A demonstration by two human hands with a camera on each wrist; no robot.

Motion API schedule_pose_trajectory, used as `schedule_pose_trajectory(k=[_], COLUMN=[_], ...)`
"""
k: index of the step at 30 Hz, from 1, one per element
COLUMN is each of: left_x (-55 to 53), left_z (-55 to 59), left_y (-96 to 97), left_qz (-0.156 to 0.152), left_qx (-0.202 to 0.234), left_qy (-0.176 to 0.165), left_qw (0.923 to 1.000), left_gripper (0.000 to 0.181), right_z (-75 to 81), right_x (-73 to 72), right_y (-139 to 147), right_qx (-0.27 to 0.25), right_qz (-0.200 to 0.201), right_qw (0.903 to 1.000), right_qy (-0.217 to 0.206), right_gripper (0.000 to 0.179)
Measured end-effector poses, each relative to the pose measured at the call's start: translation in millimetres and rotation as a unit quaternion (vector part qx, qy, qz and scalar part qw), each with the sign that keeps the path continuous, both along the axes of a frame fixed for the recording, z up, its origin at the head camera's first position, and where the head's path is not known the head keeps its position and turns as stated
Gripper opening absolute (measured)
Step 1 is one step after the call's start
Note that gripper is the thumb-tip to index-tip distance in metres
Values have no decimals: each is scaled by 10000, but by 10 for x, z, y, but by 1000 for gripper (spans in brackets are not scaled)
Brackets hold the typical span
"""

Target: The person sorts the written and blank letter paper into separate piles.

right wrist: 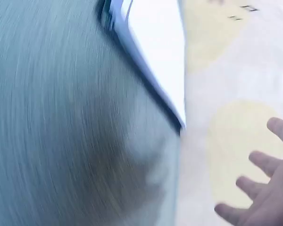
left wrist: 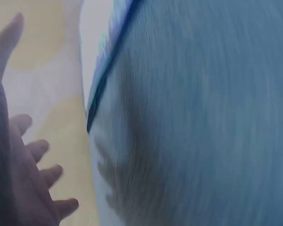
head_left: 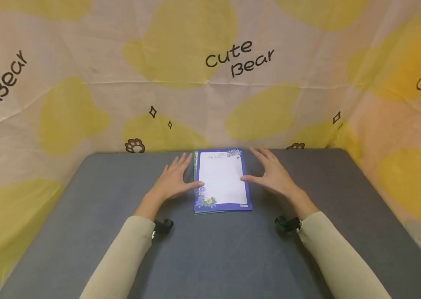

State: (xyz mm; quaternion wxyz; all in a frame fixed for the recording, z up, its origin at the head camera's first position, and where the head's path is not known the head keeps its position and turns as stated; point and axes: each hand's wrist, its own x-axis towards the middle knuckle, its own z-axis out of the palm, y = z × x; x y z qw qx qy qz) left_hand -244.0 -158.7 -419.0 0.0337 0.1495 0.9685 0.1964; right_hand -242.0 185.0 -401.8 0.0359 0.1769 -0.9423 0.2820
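Note:
A stack of printed sheets (head_left: 222, 178) lies on the table, its top sheet white with a purple-blue border and flowers in two corners. Green edges of sheets underneath peek out at the left and bottom. My left hand (head_left: 175, 178) is spread at the stack's left side, the thumb overlapping its edge in the head view. On the other side, my right hand (head_left: 274, 174) is spread too, thumb tip by the right border. Both wrist views show the fingers apart with nothing between them, and the stack's edge (left wrist: 101, 77) (right wrist: 153, 89) beside them.
The grey table (head_left: 218, 253) reaches back to a cloth backdrop (head_left: 180, 95) printed with yellow patches and "Cute Bear" lettering. This cloth also rises along the left and right sides. A dark strap (head_left: 163, 226) is around the left wrist, another strap (head_left: 287, 224) around the right.

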Motion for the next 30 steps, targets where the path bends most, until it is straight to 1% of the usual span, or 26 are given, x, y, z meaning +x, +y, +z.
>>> schedule_pose_trajectory(k=[2,5,7,9,11,13,17,21,24,30], left_x=[8,16,22,24,24,21,31,47,53,29], left_z=[-69,-190,-272,-347,-401,-442,-491,-528,-539,-534], left_y=[67,144,174,187,191,190,190,196,199,167], left_qz=[4,54,78,55,-46,-211,-519,-640,-649,-606], left_qx=[309,736,958,1079,1130,1099,743,304,179,118], left_qy=[-3,-37,19,144,308,410,267,170,221,354], left_qw=[9995,9973,9954,9940,9931,9929,9955,9973,9975,9975], left_gripper=[108,106,104,103,102,101,103,104,103,101], right_z=[-81,-217,-319,-421,-520,-590,-654,-685,-703,-702], right_x=[18,35,39,40,26,22,32,48,49,31], right_y=[-54,-117,-151,-181,-206,-226,-245,-245,-251,-294], right_qx=[-508,-1024,-1225,-1293,-1135,-834,-45,509,645,623], right_qz=[172,301,325,329,418,580,929,1024,1034,957], right_qw=[9985,9938,9912,9901,9919,9943,9956,9934,9926,9935], right_qy=[-149,-310,-382,-438,-396,-324,-109,-13,-8,-14], right_gripper=[98,93,91,89,89,90,97,99,98,95])
